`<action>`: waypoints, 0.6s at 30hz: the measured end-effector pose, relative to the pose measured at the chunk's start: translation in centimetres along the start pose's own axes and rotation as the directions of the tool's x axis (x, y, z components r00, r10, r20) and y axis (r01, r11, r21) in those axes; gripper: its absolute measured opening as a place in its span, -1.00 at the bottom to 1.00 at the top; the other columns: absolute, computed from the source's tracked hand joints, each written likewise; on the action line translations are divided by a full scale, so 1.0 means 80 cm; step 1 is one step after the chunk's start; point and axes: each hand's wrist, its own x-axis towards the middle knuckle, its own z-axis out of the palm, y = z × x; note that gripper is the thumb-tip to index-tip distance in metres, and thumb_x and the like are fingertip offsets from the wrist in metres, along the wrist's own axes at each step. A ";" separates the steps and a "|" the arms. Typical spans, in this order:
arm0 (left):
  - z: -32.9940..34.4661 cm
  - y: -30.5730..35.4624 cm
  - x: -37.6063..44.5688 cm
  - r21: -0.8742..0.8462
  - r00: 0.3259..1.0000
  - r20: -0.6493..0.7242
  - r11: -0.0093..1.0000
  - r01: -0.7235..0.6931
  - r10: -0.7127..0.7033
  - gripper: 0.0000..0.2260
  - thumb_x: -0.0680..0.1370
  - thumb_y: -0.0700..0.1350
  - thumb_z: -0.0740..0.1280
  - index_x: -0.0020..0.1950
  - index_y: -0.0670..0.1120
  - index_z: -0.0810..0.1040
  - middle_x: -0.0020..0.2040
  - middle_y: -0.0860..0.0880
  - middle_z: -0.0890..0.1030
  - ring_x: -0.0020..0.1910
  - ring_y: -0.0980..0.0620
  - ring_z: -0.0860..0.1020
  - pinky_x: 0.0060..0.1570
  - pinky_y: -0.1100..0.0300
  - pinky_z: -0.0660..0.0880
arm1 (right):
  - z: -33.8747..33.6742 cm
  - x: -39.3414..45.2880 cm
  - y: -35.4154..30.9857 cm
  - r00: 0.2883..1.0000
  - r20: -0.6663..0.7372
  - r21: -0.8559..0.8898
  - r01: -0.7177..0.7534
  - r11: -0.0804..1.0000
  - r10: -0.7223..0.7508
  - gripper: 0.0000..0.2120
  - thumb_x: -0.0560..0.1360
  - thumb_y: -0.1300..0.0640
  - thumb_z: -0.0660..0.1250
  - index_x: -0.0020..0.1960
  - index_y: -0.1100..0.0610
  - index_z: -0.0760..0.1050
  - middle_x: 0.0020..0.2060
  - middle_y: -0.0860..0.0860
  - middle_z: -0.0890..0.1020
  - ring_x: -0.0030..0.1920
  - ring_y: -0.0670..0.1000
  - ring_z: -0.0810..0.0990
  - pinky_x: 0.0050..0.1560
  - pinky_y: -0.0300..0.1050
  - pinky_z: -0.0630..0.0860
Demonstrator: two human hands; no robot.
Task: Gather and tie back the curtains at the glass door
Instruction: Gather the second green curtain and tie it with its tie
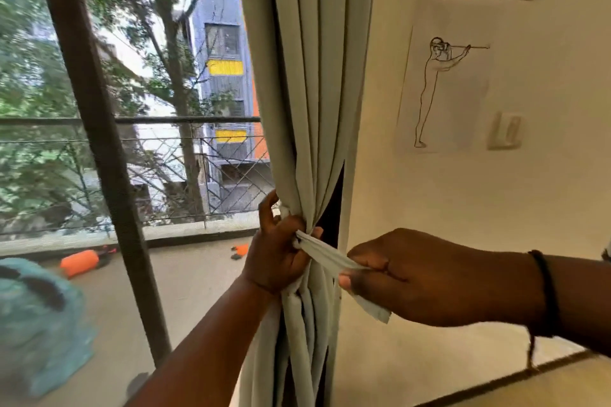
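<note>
Beside the wall (429, 195), both hands cinch the tie-back (325, 258) round the curtain (307, 109).

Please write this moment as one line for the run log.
stage: tying | curtain: gathered | left hand: grips the bunch | right hand: pulls tie strip | knot: cannot tell

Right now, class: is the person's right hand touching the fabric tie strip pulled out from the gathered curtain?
Touching. The head view shows the right hand pinching the tie strip between thumb and fingers, its end hanging below.
</note>
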 end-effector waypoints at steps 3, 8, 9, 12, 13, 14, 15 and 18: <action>0.004 -0.003 -0.010 -0.086 0.990 -0.115 0.994 0.073 -0.083 -0.66 0.42 -0.09 0.39 0.03 -0.06 0.25 0.18 -0.39 0.30 0.34 0.38 0.24 0.14 0.51 0.33 | 0.003 0.026 0.034 0.998 -0.053 0.012 0.015 1.000 -0.014 -0.70 0.58 -0.15 0.10 -0.19 -0.01 0.44 -0.37 -0.07 0.45 -0.34 -0.12 0.43 -0.32 -0.33 0.33; -0.014 -0.009 -0.020 -0.309 0.918 -0.157 0.901 0.306 -0.365 -0.30 0.31 -0.10 0.45 0.25 0.06 0.04 0.14 0.01 0.40 0.05 0.21 0.52 0.00 0.30 0.50 | 0.020 0.095 0.073 0.944 -0.303 0.229 -0.058 0.972 0.128 -0.73 0.56 -0.10 0.21 -0.13 0.08 0.51 -0.30 0.00 0.53 -0.29 -0.02 0.51 -0.26 -0.18 0.40; -0.019 -0.009 -0.021 -0.325 0.904 -0.096 0.872 0.366 -0.416 -0.26 0.32 -0.13 0.46 0.30 0.02 0.03 0.12 0.00 0.43 0.03 0.24 0.54 0.02 0.32 0.50 | 0.025 0.112 0.074 0.927 -0.333 0.321 -0.061 0.945 0.173 -0.76 0.56 -0.05 0.23 -0.13 0.09 0.51 -0.30 0.03 0.55 -0.29 0.02 0.53 -0.27 -0.15 0.42; -0.035 -0.012 -0.022 -0.336 0.827 0.101 0.764 0.551 -0.552 -0.26 0.36 -0.15 0.48 0.39 0.00 0.11 0.17 0.05 0.49 0.08 0.33 0.52 0.07 0.43 0.45 | 0.041 0.155 0.062 0.877 -0.363 0.535 -0.081 0.841 0.315 -0.84 0.58 0.09 0.23 -0.05 0.18 0.50 -0.23 0.06 0.58 -0.26 0.00 0.59 -0.33 -0.27 0.45; -0.043 -0.015 -0.022 -0.315 0.805 0.158 0.743 0.590 -0.572 -0.28 0.34 -0.06 0.48 0.41 -0.02 0.21 0.17 0.08 0.52 0.10 0.28 0.53 0.10 0.41 0.45 | 0.048 0.168 0.055 0.859 -0.358 0.598 -0.091 0.796 0.367 -0.88 0.59 0.15 0.21 -0.02 0.17 0.49 -0.23 0.03 0.58 -0.32 -0.09 0.60 -0.40 -0.34 0.45; -0.051 -0.018 -0.020 -0.294 0.789 0.213 0.732 0.614 -0.576 -0.34 0.31 0.03 0.48 0.36 -0.02 0.33 0.16 0.10 0.56 0.11 0.21 0.55 0.12 0.34 0.48 | 0.055 0.179 0.048 0.839 -0.352 0.652 -0.099 0.752 0.416 -0.91 0.58 0.20 0.19 -0.01 0.14 0.48 -0.27 0.00 0.57 -0.42 -0.18 0.57 -0.48 -0.36 0.44; -0.060 -0.021 -0.018 -0.282 0.769 0.255 0.715 0.640 -0.587 -0.41 0.28 0.05 0.47 0.28 0.00 0.44 0.12 0.11 0.60 0.09 0.17 0.57 0.10 0.29 0.50 | 0.061 0.189 0.043 0.812 -0.349 0.699 -0.108 0.707 0.468 -0.89 0.58 0.24 0.17 -0.02 0.12 0.47 -0.31 -0.01 0.55 -0.54 -0.20 0.52 -0.54 -0.34 0.44; -0.093 -0.036 -0.012 -0.351 0.696 0.379 0.602 0.718 -0.609 -0.57 0.19 -0.10 0.47 0.05 0.07 0.56 -0.05 0.07 0.66 -0.03 0.05 0.61 -0.03 0.18 0.55 | 0.075 0.220 0.032 0.744 -0.289 0.821 -0.131 0.556 0.602 -0.85 0.57 0.30 0.14 -0.07 0.17 0.47 -0.51 0.02 0.53 -0.68 -0.05 0.34 -0.59 -0.26 0.34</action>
